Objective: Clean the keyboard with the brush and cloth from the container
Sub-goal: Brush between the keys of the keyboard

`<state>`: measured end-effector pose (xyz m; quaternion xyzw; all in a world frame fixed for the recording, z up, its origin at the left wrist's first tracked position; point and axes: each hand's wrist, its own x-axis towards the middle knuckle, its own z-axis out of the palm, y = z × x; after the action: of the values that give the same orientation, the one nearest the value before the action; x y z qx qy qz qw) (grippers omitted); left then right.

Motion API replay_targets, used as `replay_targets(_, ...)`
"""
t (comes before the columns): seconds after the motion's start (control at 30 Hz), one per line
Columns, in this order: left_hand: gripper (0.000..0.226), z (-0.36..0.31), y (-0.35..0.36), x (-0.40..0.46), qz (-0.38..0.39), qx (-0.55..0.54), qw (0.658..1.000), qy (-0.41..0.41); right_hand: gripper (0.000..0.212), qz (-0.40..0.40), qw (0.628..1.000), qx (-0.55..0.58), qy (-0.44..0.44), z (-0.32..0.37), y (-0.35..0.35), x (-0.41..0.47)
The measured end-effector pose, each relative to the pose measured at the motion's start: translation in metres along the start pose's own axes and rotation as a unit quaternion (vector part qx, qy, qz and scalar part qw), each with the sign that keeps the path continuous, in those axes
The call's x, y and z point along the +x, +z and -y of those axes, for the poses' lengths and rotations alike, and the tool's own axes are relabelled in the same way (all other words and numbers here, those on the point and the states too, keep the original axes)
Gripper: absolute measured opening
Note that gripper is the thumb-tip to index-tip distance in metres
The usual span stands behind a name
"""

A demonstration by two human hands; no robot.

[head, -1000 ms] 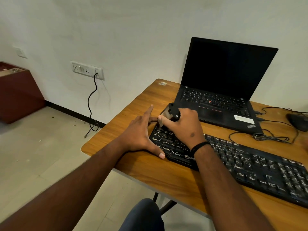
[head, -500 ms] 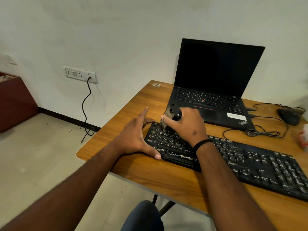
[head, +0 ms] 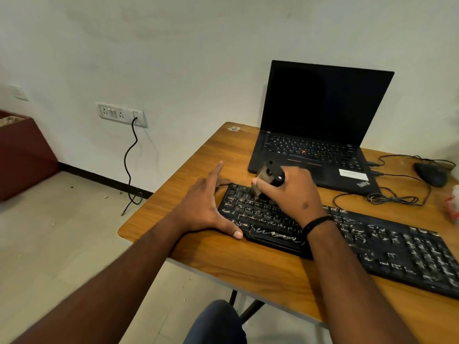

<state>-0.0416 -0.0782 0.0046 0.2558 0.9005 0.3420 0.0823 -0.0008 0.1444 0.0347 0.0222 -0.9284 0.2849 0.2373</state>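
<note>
Brush (head: 267, 178) bristles-down on keyboard (head: 372, 242), right hand (head: 290, 192) clamped around it, left hand (head: 206, 202) splayed.

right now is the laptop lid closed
No, the laptop stands open behind the keyboard, its dark screen upright and its own keys showing.

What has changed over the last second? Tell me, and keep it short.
Little has changed. The right hand still grips the brush with its bristles on the top-left keys of the keyboard, shifted only slightly. The left hand still braces the keyboard's left end. The laptop stayed put; only the camera moved.
</note>
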Motion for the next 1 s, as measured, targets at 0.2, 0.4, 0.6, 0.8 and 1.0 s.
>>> replay_targets(0.2,0.165,0.002,0.001,0.002,-0.001,0.003,1.0,-0.002,0.04,-0.019,0.998,0.058,0.009,-0.006,-0.002,-0.007)
replay_targets(0.4,0.165,-0.001,0.0,-0.001,0.003,0.006,1.0,0.007,0.038,-0.058,0.992,0.104,0.047,-0.011,-0.01,-0.006)
replay_targets(0.6,0.161,-0.006,-0.001,-0.003,0.002,0.007,1.0,0.004,0.039,-0.076,0.992,0.082,0.051,-0.013,-0.011,-0.006)
replay_targets(0.8,0.164,-0.005,-0.001,-0.003,0.004,0.012,1.0,0.006,0.04,-0.075,0.995,0.034,0.054,-0.014,-0.015,-0.009)
replay_targets(1.0,0.164,-0.006,-0.001,-0.004,0.004,0.012,1.0,0.0,0.041,-0.074,0.995,0.002,0.059,-0.008,-0.009,-0.011)
